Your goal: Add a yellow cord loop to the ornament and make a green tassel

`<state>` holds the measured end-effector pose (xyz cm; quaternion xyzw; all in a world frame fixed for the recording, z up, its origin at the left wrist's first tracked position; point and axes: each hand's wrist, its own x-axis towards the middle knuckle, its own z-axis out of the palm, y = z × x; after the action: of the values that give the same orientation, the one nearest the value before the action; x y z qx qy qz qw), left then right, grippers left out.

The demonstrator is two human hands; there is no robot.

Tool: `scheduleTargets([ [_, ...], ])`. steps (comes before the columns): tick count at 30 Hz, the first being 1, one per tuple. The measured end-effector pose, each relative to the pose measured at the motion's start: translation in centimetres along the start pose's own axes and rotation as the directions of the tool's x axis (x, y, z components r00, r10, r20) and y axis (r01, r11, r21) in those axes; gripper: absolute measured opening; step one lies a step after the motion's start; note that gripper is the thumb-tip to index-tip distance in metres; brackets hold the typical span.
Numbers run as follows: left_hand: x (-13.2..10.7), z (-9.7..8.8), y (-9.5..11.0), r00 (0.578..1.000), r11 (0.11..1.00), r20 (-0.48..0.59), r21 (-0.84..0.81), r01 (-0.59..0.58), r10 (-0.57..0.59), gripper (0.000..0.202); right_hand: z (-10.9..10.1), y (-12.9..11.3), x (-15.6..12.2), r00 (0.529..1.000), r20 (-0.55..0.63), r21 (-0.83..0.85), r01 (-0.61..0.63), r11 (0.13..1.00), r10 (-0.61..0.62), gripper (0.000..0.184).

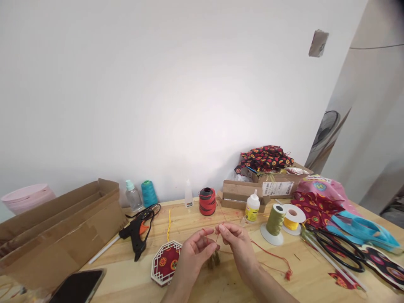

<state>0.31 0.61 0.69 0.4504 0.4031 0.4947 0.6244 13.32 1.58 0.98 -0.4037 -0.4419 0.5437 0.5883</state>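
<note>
My left hand [199, 250] and my right hand [236, 242] are close together over the front middle of the table, each with fingers pinched on a thin red cord [217, 238]. The cord loops round fingers of the left hand and runs up to the right fingertips. Beneath the left hand shows an olive-green tassel [213, 260], partly hidden; whether it hangs from the cord I cannot tell. More red cord trails right to a knotted end [288, 275]. Left of my left hand lies an octagonal lattice frame [166, 261] with red patterned fabric, a yellow cord [169, 225] at its top.
A glue gun [136, 235], phone [78, 286] and long cardboard box [59, 235] are on the left. Behind stand a red-and-black spool [207, 202] and glue bottle [252, 207]. Rightward are a green thread cone [275, 221], yellow spool [293, 218] and black scissors [339, 246].
</note>
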Motion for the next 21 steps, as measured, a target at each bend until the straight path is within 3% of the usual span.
scheduleTargets([
  [5,0.1,-0.2,-0.3,0.997,1.0,0.07,0.025,0.009,-0.01,0.029,-0.2,0.3,0.0,0.995,0.053,0.139,-0.087,0.986,0.08,0.021],
  [10,0.0,0.2,-0.4,0.995,0.972,0.094,-0.233,0.042,-0.021,0.024,0.1,-0.1,0.0,0.975,0.205,0.23,-0.131,0.964,0.083,0.025],
  [13,-0.1,0.4,-0.3,0.992,0.966,0.123,-0.259,0.026,0.006,0.018,0.3,-0.4,-0.1,0.967,0.25,0.247,-0.12,0.961,0.056,0.024],
  [16,0.0,0.2,-0.2,0.995,0.979,0.091,-0.201,-0.011,0.03,0.022,0.3,-0.6,-0.4,0.961,0.275,0.193,-0.061,0.979,0.006,0.024],
  [21,0.1,-0.4,-0.1,0.996,0.998,-0.065,-0.016,-0.066,0.064,0.027,0.3,-0.3,-1.3,0.94,0.325,-0.058,0.134,0.989,-0.108,0.024],
])
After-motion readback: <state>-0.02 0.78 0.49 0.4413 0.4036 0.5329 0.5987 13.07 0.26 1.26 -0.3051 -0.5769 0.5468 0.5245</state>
